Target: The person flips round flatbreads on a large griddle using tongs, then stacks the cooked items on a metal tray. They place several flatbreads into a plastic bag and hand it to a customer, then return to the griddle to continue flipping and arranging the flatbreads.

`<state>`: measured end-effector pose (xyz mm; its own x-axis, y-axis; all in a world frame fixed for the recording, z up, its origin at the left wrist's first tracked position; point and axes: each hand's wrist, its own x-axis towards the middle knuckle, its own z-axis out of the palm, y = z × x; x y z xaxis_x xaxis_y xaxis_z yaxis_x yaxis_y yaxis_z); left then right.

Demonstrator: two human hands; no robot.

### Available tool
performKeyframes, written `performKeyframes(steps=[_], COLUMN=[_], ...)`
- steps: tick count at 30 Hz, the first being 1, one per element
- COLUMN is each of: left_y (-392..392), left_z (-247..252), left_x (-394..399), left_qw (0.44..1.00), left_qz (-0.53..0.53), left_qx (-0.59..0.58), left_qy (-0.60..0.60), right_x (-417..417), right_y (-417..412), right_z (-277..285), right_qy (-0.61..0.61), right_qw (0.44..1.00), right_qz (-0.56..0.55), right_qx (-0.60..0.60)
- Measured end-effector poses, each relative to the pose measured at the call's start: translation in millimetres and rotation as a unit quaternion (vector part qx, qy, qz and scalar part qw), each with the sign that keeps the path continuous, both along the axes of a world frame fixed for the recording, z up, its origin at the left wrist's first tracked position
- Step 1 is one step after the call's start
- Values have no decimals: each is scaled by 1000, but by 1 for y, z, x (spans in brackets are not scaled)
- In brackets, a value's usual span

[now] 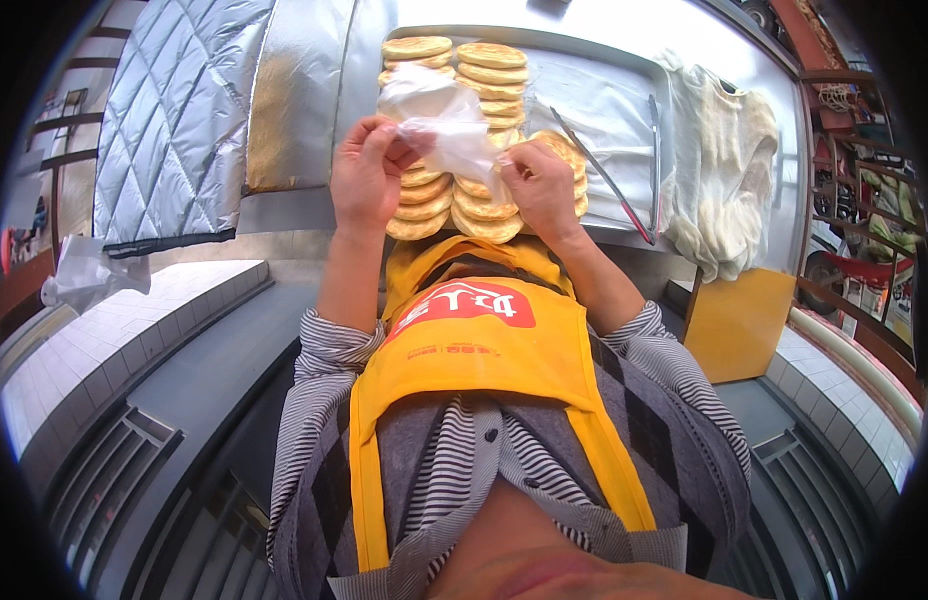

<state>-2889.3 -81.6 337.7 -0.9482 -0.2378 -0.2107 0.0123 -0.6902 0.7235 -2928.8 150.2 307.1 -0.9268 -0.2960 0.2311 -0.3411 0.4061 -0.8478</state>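
A thin translucent plastic bag (453, 139) stretches between my two hands above rows of round flatbreads (494, 64). My left hand (370, 169) pinches one side of it between thumb and fingers. On the other side, my right hand (540, 180) has its fingers curled on the bag's edge. The golden breads overlap in rows in a shallow metal tray (599, 46), and the bag hides some of them. Beside my right hand, a further row of breads (558, 142) is partly covered. Metal tongs with red on the handle (610, 176) lie spread on the white cloth (576, 94) lining the tray.
A silver quilted cover (175, 112) lies at the left by a metallic panel (295, 112). A cream cloth (723, 165) is draped right of the tray. Another plastic bag (96, 274) hangs at far left. Below the counter at right stands a yellow board (741, 326).
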Motion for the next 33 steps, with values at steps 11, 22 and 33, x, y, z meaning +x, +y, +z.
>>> performKeyframes(steps=[11,22,33], left_y=[-17,-99,-63], left_z=[20,8,-4], left_x=[9,52,121], left_qw=[988,535,774], left_qz=[12,101,-39], left_qx=[-149,-833,-576], left_qy=[-27,-103,-259], right_x=[-15,2,-28], right_y=[9,-5,211], right_z=[33,24,-110], right_qy=[185,107,-75], right_qw=[979,973,825], right_qz=[-26,163,-165], right_qx=[77,122,535])
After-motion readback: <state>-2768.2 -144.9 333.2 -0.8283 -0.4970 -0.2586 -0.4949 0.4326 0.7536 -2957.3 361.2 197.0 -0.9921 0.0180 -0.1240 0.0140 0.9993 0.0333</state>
